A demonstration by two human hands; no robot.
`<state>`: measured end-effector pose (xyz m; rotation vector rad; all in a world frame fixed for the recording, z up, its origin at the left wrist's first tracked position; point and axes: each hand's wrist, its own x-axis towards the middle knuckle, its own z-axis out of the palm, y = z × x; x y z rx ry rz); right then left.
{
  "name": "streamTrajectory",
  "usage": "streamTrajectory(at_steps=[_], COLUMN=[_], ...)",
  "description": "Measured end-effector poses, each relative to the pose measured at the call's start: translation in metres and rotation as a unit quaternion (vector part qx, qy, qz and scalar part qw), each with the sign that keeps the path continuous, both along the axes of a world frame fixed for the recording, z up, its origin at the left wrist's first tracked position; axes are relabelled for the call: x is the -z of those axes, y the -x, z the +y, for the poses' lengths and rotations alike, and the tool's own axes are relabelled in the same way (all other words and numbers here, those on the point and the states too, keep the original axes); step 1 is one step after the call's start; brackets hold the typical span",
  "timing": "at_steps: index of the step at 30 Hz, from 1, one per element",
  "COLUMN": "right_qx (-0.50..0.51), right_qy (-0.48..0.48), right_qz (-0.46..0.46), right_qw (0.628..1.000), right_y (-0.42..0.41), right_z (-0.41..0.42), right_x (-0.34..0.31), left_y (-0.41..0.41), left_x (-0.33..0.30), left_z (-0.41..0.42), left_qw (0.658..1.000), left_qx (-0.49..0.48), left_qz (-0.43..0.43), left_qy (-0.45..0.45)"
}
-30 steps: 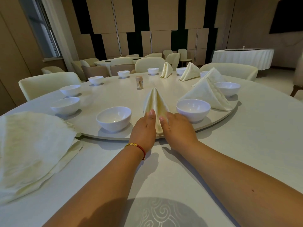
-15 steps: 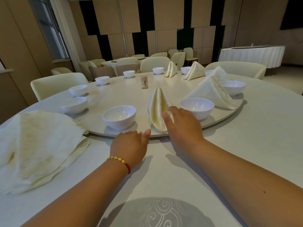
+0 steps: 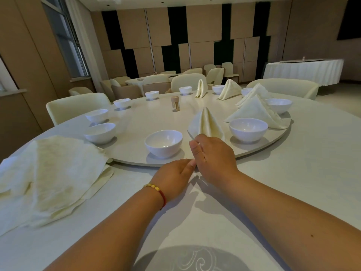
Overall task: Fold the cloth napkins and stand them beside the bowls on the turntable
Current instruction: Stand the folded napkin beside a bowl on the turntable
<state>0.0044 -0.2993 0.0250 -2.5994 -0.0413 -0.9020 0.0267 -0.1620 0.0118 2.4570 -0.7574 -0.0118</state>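
Napkin (image 3: 206, 123): folded, standing upright on the turntable (image 3: 148, 122), between the near bowl (image 3: 163, 143) and the right bowl (image 3: 248, 129), apart from both.

Head view, item by item:

- Your right hand (image 3: 213, 155): just in front of the napkin's base, over the turntable's near edge. Fingers loosely curled, thumb raised. Grip holds nothing that shows; whether the fingertips touch the cloth cannot be told.
- Your left hand (image 3: 173, 176): low over the counter (image 3: 312, 173), at the turntable's edge, fingers reaching toward the right hand. Grip relaxed, holding nothing. Bracelet (image 3: 156, 189) of gold beads on red cord at the wrist.
- Folded napkins (image 3: 256, 112): two lying as tilted triangles at the turntable's right, beside the right bowl and the one behind it; two more standing at the far side near further bowls.
- Bowls: white, spaced around the turntable's rim; those on the left have no napkin beside them.
- Toothpick jar (image 3: 175, 103): upright, near the turntable's middle.
- Unfolded napkins (image 3: 48, 177): loose stack on the counter at your left, one corner touching the turntable's edge.
- Chairs (image 3: 78, 106): pale, around the counter.
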Motion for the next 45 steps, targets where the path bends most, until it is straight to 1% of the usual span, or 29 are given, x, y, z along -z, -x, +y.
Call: streamTrajectory(at_steps=[1, 2, 4, 6, 7, 9, 11, 13, 15, 17, 19, 22, 26, 28, 31, 34, 36, 38, 39, 41, 43, 45], right_qx=[-0.006, -0.014, -0.036, -0.057, -0.065, -0.091, -0.128, -0.169, -0.198, -0.205, -0.2, -0.179, -0.131, -0.108, -0.083, -0.072, -0.067, -0.058, -0.052, -0.043, -0.035, -0.026], right_qy=[-0.001, -0.002, -0.002, 0.005, 0.013, 0.028, 0.04, 0.042, 0.047, 0.066, 0.084, 0.105, 0.182, 0.203, 0.211, 0.209, 0.209, 0.211, 0.214, 0.221, 0.224, 0.226], right_qz=[-0.005, -0.009, -0.016, -0.012, -0.008, 0.002, 0.02, 0.044, 0.087, 0.138, 0.168, 0.193, 0.237, 0.254, 0.271, 0.276, 0.286, 0.293, 0.296, 0.298, 0.298, 0.297], right_qw=[1.0, 1.0, 0.999, 0.998, 0.998, 0.995, 0.991, 0.984, 0.975, 0.967, 0.962, 0.959, 0.945, 0.939, 0.935, 0.935, 0.933, 0.931, 0.93, 0.928, 0.927, 0.927], right_y=[0.0, 0.001, 0.001, 0.001, 0.0, -0.001, -0.003, -0.004, -0.004, -0.005, -0.005, -0.006, -0.009, -0.01, -0.009, -0.009, -0.008, -0.008, -0.008, -0.008, -0.008, -0.008], right_z=[0.001, 0.002, 0.006, 0.008, 0.01, 0.012, 0.014, 0.019, 0.022, 0.024, 0.026, 0.027, 0.028, 0.029, 0.031, 0.031, 0.03, 0.03, 0.03, 0.03, 0.031, 0.031], right_x=[0.001, 0.001, 0.003, 0.005, 0.007, 0.012, 0.017, 0.021, 0.026, 0.03, 0.033, 0.035, 0.038, 0.039, 0.04, 0.039, 0.039, 0.039, 0.04, 0.041, 0.041, 0.041], left_y=[-0.002, -0.004, -0.01, -0.02, -0.025, -0.039, -0.048, -0.054, -0.056, -0.054, -0.049, -0.044, -0.04, -0.037, -0.032, -0.027, -0.025, -0.023, -0.021, -0.014, -0.008, -0.006], left_x=[0.001, 0.002, 0.003, 0.003, 0.004, 0.01, 0.019, 0.026, 0.027, 0.028, 0.027, 0.028, 0.03, 0.029, 0.028, 0.025, 0.022, 0.016, 0.012, 0.005, 0.003, 0.007], left_z=[0.005, 0.012, 0.027, 0.043, 0.051, 0.064, 0.073, 0.08, 0.084, 0.082, 0.078, 0.074, 0.071, 0.068, 0.067, 0.074, 0.089, 0.115, 0.131, 0.163, 0.19, 0.215], left_qw=[0.999, 0.996, 0.977, 0.959, 0.955, 0.955, 0.962, 0.962, 0.96, 0.962, 0.966, 0.967, 0.969, 0.969, 0.97, 0.977, 0.975, 0.952, 0.932, 0.888, 0.854, 0.839], left_qx=[-0.013, -0.049, -0.146, -0.189, -0.201, -0.216, -0.228, -0.219, -0.205, -0.201, -0.196, -0.182, -0.165, -0.159, -0.147, -0.137, -0.183, -0.283, -0.34, -0.439, -0.501, -0.531], left_qz=[-0.014, -0.058, -0.156, -0.208, -0.219, -0.201, -0.128, -0.058, -0.034, -0.024, -0.02, -0.035, -0.046, -0.052, -0.055, -0.038, -0.049, -0.094, -0.113, -0.133, -0.134, -0.108], left_qy=[0.029, 0.041, 0.026, 0.025, 0.025, -0.005, -0.078, -0.155, -0.189, -0.182, -0.169, -0.173, -0.178, -0.183, -0.183, -0.162, -0.118, -0.067, -0.049, -0.043, -0.051, -0.049])
